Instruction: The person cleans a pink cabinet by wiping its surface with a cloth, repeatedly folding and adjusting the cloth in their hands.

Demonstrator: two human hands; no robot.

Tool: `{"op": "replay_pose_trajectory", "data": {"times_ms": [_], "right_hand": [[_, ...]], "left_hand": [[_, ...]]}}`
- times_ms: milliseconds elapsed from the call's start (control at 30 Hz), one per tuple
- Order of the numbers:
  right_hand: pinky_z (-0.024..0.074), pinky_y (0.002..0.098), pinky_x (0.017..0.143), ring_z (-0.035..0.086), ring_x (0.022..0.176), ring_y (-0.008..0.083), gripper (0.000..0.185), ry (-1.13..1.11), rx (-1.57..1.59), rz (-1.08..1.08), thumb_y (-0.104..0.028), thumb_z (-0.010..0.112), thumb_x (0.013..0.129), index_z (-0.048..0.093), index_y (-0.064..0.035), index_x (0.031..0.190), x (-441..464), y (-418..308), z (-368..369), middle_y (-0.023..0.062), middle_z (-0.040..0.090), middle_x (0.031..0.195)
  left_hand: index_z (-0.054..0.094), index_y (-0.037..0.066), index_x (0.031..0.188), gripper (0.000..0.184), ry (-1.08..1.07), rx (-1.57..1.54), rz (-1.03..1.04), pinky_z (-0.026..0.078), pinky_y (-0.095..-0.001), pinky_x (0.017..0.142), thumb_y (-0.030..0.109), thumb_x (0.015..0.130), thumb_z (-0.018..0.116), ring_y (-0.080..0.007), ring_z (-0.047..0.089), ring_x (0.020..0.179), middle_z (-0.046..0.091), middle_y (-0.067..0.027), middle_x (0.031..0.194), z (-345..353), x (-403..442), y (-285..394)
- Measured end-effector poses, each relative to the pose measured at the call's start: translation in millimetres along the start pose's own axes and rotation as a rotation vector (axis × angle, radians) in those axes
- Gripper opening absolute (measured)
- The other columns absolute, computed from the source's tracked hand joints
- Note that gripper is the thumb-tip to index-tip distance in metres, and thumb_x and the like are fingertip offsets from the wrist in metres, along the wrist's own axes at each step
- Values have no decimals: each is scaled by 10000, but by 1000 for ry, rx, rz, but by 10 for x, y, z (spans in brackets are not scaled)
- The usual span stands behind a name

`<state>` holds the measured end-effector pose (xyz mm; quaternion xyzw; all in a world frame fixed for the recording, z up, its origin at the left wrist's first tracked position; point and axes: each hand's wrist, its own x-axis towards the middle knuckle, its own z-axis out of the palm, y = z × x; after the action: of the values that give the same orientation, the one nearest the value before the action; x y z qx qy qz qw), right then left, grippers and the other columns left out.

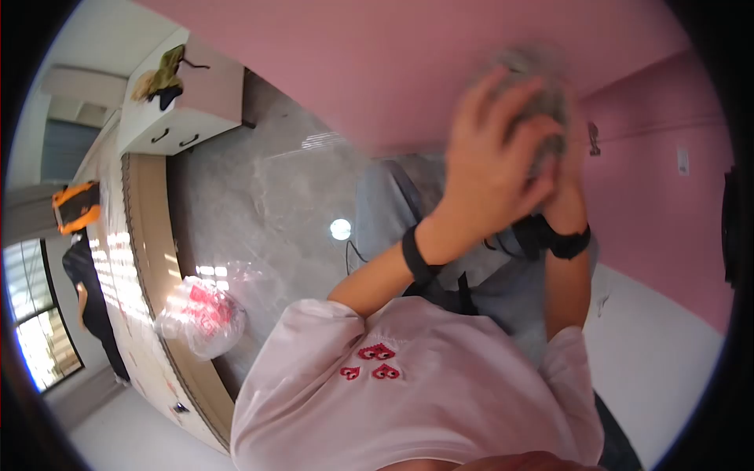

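Both hands are raised at the upper right, close together around a grey, mottled, crumpled-looking thing [538,63], blurred by motion, in front of a pink surface [353,55]. My left hand [499,149] has its fingers curled over the near side of the grey thing. Behind it, my right hand [572,177] is partly hidden and wraps the far side. Each wrist wears a black band. Whether the grey thing touches the pink surface cannot be made out.
Pink wall [652,188] with a small label at right. A white drawer cabinet [184,118] holds cloth items. On the left are a long bed-like piece [149,259], a plastic bag [206,318], and an orange-black item [76,207]. Grey floor [251,180] lies between.
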<state>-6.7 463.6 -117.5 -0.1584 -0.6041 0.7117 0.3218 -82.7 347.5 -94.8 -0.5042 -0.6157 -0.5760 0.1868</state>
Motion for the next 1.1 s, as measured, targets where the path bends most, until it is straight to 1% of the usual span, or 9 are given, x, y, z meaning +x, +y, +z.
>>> {"op": "replay_pose_trajectory", "data": {"times_ms": [100, 233, 467, 533, 667, 733, 867, 1033, 1100], "right_hand": [[405, 382, 1160, 512, 1357, 231, 499, 92, -228, -177, -272, 472, 1099, 400, -55, 1543, -241, -24, -223, 118, 526, 1456], [447, 378, 1103, 559, 1253, 215, 414, 306, -397, -317, -264, 472, 1102, 447, -53, 1457, -258, 62, 17, 88, 573, 1338], [479, 322, 1007, 585, 1175, 150, 344, 159, -301, -536, -243, 459, 1100, 576, -5, 1319, 15, 199, 497, 70, 616, 1287], [498, 298, 932, 614, 1036, 111, 342, 112, 116, -176, -268, 500, 1084, 671, 19, 1158, 76, 177, 814, 43, 672, 1142], [509, 286, 833, 611, 896, 85, 346, 79, 276, 80, -281, 552, 1063, 708, 26, 1029, 125, 172, 1361, 4, 685, 976], [503, 279, 776, 600, 845, 71, 346, -226, 320, 226, -279, 570, 1053, 714, 34, 1026, 206, 239, 1557, -5, 683, 925], [505, 274, 818, 608, 905, 68, 333, -515, 91, 214, -253, 564, 1067, 708, 48, 1066, 263, 344, 1812, 4, 698, 948], [511, 276, 836, 616, 920, 73, 319, -436, 151, 211, -241, 558, 1059, 700, 39, 1113, 223, 158, 1705, 23, 709, 995], [511, 305, 761, 623, 819, 96, 331, -168, 244, 161, -251, 548, 1047, 696, 45, 1049, 201, 10, 1557, 38, 711, 909]], "left_hand": [[658, 98, 1102, 401, -178, -69, 23, 441, -595, 1087, 110, 718, 772, -481, 472, 1369, 567, -146, 1422, 258, 91, 90], [650, 99, 1111, 400, -179, -63, 12, 443, -598, 1092, 103, 727, 760, -480, 460, 1385, 571, -134, 1424, 302, 113, 84], [658, 67, 1132, 397, -127, 78, -64, 411, -584, 1135, 8, 749, 740, -498, 412, 1446, 543, -176, 1477, -315, -139, -70], [656, 63, 1157, 393, -101, 121, -87, 394, -573, 1152, -6, 777, 729, -495, 400, 1459, 529, -191, 1490, -539, -227, -85], [638, 50, 1232, 396, -41, 296, -188, 346, -538, 1190, -24, 851, 713, -470, 380, 1486, 473, -214, 1540, -973, -397, -55], [631, 47, 1244, 397, -6, 361, -225, 345, -530, 1192, -16, 862, 719, -456, 384, 1484, 458, -214, 1550, -1119, -484, -34], [606, 51, 1284, 415, 29, 485, -298, 353, -511, 1184, 14, 889, 731, -418, 394, 1480, 417, -219, 1580, -1387, -626, 45], [581, 69, 1303, 479, 1, 468, -238, 319, -567, 1199, 62, 862, 770, -450, 379, 1476, 408, -232, 1585, -1307, -489, 38], [579, 78, 1303, 509, -30, 383, -162, 303, -586, 1202, 92, 842, 796, -461, 369, 1477, 412, -227, 1582, -1165, -303, -8]]}}
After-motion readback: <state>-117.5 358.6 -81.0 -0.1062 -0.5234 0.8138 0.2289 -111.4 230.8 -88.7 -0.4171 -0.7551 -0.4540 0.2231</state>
